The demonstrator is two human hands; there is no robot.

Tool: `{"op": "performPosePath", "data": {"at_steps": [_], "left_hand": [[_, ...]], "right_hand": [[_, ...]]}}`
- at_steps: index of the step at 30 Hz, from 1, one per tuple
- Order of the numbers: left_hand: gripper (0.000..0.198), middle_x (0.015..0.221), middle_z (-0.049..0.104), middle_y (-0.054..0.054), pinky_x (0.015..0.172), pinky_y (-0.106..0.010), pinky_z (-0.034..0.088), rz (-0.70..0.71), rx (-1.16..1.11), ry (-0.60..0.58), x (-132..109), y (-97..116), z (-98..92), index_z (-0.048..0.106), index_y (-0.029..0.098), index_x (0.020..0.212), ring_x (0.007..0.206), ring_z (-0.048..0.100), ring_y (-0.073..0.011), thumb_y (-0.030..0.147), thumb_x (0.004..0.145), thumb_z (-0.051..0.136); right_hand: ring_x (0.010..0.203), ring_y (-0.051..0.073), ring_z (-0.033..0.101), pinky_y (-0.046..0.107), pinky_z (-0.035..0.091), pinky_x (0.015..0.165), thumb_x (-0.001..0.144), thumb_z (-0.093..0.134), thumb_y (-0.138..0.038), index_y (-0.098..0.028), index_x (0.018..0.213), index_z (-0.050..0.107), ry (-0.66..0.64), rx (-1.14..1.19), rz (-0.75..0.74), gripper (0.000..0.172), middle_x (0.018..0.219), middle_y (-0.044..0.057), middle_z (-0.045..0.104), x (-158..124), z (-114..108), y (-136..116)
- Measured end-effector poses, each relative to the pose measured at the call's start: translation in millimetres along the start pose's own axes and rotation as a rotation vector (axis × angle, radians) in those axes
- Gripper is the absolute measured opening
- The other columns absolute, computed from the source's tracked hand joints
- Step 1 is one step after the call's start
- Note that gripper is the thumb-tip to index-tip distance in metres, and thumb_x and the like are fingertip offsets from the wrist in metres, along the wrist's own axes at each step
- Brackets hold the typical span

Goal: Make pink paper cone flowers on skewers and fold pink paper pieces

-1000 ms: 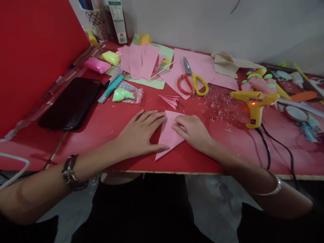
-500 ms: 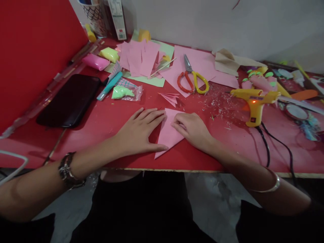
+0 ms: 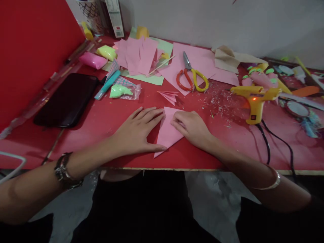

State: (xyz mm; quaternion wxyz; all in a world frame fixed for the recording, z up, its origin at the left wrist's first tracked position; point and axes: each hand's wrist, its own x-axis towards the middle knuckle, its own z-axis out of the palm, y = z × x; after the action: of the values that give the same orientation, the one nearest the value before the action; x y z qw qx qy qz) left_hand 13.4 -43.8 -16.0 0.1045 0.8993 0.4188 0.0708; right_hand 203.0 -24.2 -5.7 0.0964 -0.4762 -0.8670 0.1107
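Observation:
A folded piece of pink paper (image 3: 168, 130) lies on the red tabletop near its front edge. My left hand (image 3: 138, 131) is spread flat, its thumb and fingertips resting along the paper's left side. On the right side of the sheet my right hand (image 3: 193, 126) is closed, fingers curled against the paper; the curled fingers hide part of the far right edge. Just beyond the sheet is a small pleated pink paper fan (image 3: 169, 97). Farther back, scissors (image 3: 189, 74) with one red and one yellow handle lie on pink sheets (image 3: 202, 59).
A yellow hot glue gun (image 3: 255, 101) with a lit orange light stands at right, its black cord trailing off the front edge. A dark phone (image 3: 67, 99) lies at left, near a teal cutter (image 3: 107, 85) and bagged green clay (image 3: 121, 91). Scraps litter the middle right.
The view has shifted slightly, so things sit a little higher and farther left. Both hands keep nearly the same place on the pink paper.

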Motion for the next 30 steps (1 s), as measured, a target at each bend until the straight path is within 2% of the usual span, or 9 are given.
{"op": "performPosePath", "data": {"at_steps": [6,11,19,25,30], "left_hand": [[0.085,0.138,0.023,-0.013,0.102,-0.045,0.019,-0.023,-0.039,-0.001,-1.1,1.5,-1.6,0.024,0.016,0.132,0.124,0.023,-0.0284,0.066,0.065,0.044],[0.074,0.137,0.022,-0.009,0.098,-0.044,0.026,0.035,-0.083,0.047,-2.0,0.6,-2.9,0.025,0.025,0.131,0.123,0.024,-0.0279,0.061,0.069,0.045],[0.056,0.133,0.027,-0.008,0.096,-0.047,0.028,0.095,-0.082,0.037,-3.1,1.4,-5.6,0.046,0.027,0.118,0.119,0.028,-0.0296,0.059,0.071,0.045],[0.050,0.131,0.029,-0.007,0.094,-0.044,0.031,0.139,-0.082,0.033,-4.2,1.1,-4.8,0.046,0.029,0.117,0.117,0.031,-0.0277,0.052,0.073,0.048],[0.046,0.119,0.041,-0.006,0.091,-0.038,0.034,0.145,-0.091,0.039,-7.3,2.8,-4.7,0.051,0.025,0.111,0.107,0.040,-0.0229,0.050,0.073,0.048]], "right_hand": [[0.055,0.010,0.038,0.024,0.023,0.057,0.082,0.038,-0.026,-0.016,0.063,0.046,-0.006,-0.016,0.003,0.023,0.059,-0.001,0.048,-0.1,0.5,0.3],[0.059,0.012,0.042,0.025,0.023,0.058,0.080,0.039,-0.018,-0.016,0.068,0.049,-0.010,-0.037,0.005,0.015,0.064,0.000,0.052,-0.7,1.3,0.1],[0.057,0.011,0.042,0.025,0.023,0.057,0.082,0.039,-0.028,-0.016,0.064,0.047,-0.018,0.000,0.024,0.023,0.062,0.000,0.051,0.1,-0.8,-2.4],[0.057,0.010,0.041,0.025,0.022,0.057,0.082,0.040,-0.028,-0.016,0.064,0.045,-0.021,-0.004,0.018,0.022,0.061,-0.001,0.050,0.3,-0.4,-1.3],[0.054,0.010,0.037,0.024,0.021,0.056,0.081,0.038,-0.024,-0.016,0.062,0.043,-0.028,-0.021,0.013,0.022,0.060,-0.001,0.047,0.4,-0.4,-1.9]]}}
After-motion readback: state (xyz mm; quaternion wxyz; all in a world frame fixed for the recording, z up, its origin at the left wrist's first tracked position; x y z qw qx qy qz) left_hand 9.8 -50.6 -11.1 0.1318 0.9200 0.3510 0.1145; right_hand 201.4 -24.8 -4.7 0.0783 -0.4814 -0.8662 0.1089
